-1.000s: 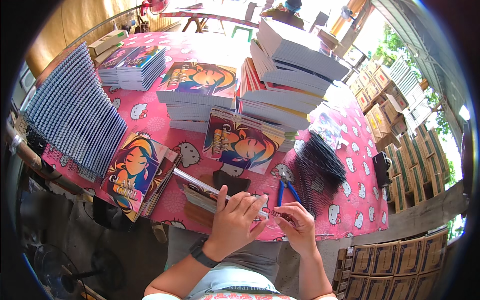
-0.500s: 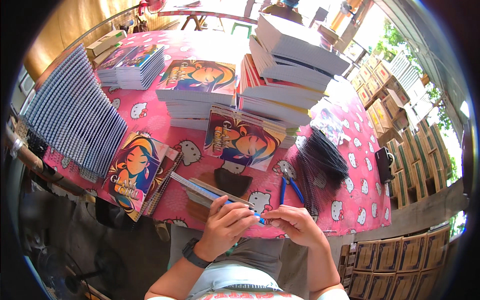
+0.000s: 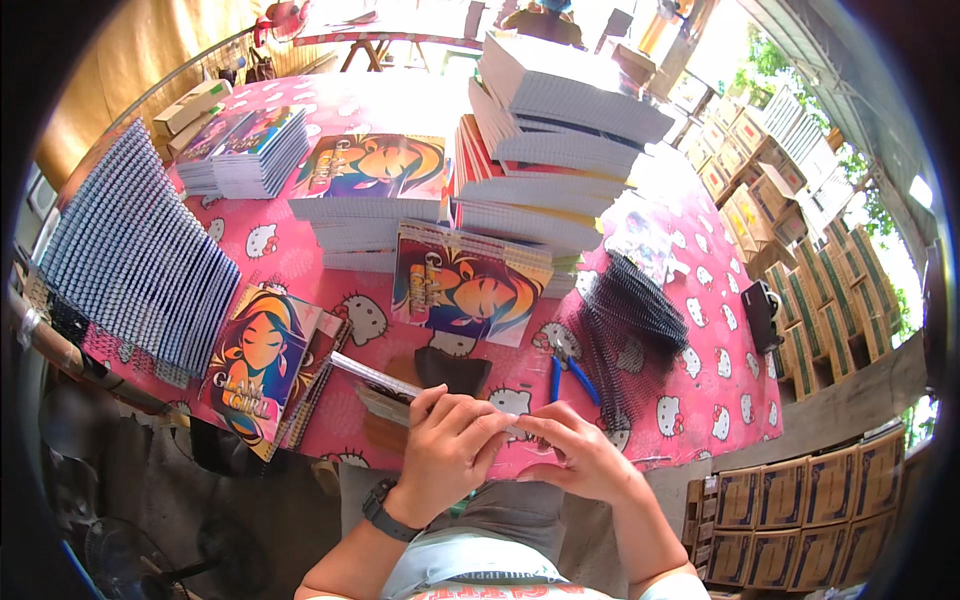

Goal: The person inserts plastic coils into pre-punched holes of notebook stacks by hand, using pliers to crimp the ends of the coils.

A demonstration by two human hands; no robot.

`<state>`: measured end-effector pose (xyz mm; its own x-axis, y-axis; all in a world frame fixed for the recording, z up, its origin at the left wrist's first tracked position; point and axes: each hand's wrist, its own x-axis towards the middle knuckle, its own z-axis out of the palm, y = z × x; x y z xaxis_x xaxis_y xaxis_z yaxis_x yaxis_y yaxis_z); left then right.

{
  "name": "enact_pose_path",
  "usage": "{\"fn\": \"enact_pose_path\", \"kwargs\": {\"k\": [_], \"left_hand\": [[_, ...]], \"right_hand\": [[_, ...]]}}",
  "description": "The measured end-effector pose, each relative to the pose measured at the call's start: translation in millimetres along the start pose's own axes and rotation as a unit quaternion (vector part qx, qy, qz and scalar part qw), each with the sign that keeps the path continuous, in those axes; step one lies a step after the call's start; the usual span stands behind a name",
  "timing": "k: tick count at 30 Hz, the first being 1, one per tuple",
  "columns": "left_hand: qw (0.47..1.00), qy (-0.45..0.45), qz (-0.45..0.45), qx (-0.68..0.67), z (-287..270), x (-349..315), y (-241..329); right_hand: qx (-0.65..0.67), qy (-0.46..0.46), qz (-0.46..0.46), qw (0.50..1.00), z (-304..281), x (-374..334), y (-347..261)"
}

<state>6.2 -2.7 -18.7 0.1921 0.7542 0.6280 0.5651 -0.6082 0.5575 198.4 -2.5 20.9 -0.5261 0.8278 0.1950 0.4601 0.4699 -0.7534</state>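
Note:
My left hand (image 3: 450,445), wearing a dark watch, is closed around a thin notebook (image 3: 375,372) held edge-on over the table's near edge. Its cover faces away, and the fingers hide most of its near end. Beside it, my right hand (image 3: 585,455) reaches its fingertips to that same end, with the thumb spread away below. Whether a coil lies under these fingertips I cannot see. Blue-handled pliers (image 3: 573,378) lie just beyond my right hand, next to a heap of loose black binding coils (image 3: 640,320). A dark, flat piece (image 3: 452,372) lies behind the held notebook.
Spiral notebooks with an illustrated cover (image 3: 258,355) lie at the left, by a tall leaning stack of coil-bound books (image 3: 140,250). More stacks (image 3: 375,165) and a high pile of page blocks (image 3: 570,90) fill the far side. Cartons (image 3: 780,495) stand at the right.
My right hand has gone from a pinch at the notebook's end to stretched fingers with the thumb apart. A blue strip along the notebook's edge is now hidden. The view has shifted slightly.

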Motion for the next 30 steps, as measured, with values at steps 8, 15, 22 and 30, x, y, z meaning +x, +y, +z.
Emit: {"fn": "enact_pose_path", "kwargs": {"k": [8,15,22,30], "left_hand": [[0.99,-0.109,0.092,0.002,-9.0,5.9,-9.2],[0.989,-0.099,0.088,0.073,-4.3,2.7,-4.9],[0.981,-0.125,0.121,0.091,-5.9,-0.1,-11.8],[0.991,-0.111,0.06,0.035,8.9,-6.4,-11.9]], "right_hand": [[0.056,-0.044,0.058,0.996,-6.4,2.6,20.0],[-0.111,-0.023,0.255,0.96,43.9,73.8,97.4],[-0.067,0.128,0.098,0.985,29.6,63.3,96.7],[-0.192,0.194,0.102,0.957,22.7,0.6,126.8]]}}
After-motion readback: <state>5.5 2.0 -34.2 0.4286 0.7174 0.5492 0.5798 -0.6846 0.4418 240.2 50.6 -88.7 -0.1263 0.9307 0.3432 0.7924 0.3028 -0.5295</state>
